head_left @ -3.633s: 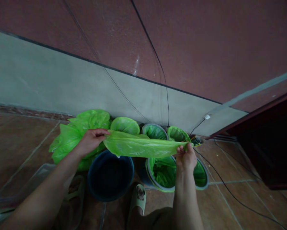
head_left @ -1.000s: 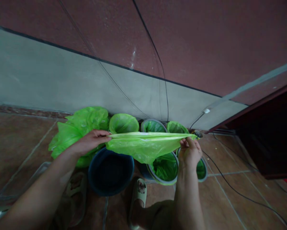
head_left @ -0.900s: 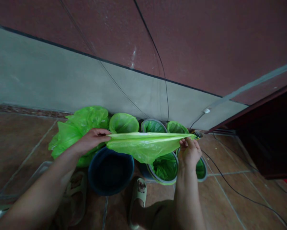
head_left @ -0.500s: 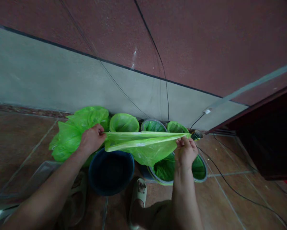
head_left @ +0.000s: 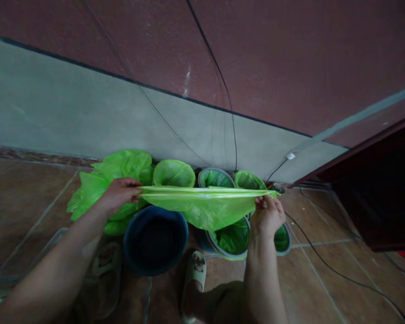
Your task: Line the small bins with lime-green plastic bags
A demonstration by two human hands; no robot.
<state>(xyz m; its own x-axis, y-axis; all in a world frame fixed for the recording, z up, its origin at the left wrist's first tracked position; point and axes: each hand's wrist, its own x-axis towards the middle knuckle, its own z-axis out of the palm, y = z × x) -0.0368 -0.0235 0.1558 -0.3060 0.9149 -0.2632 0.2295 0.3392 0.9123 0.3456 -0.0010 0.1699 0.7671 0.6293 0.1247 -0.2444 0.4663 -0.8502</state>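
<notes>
Stretched level between my two hands is a thin green plastic bag, its top edge pulled taut and its body hanging below. My left hand pinches one end of that edge, and my right hand grips the other end. Under the bag's left part stands a dark blue bucket with no bag over its rim. A bin lined in green sits below the right part, partly covered by the bag. Behind my left hand lies a heap of green plastic bags.
Along the wall stand a green-lined bin, a grey-rimmed bin and another lined bin. One more bin is partly behind my right wrist. A black cable crosses the tiles. My slippered foot is beside the bucket.
My hands have moved apart, the left one leftward and the right one slightly rightward. The bag's upper edge is now tighter and straighter, its loose fold drawn up.
</notes>
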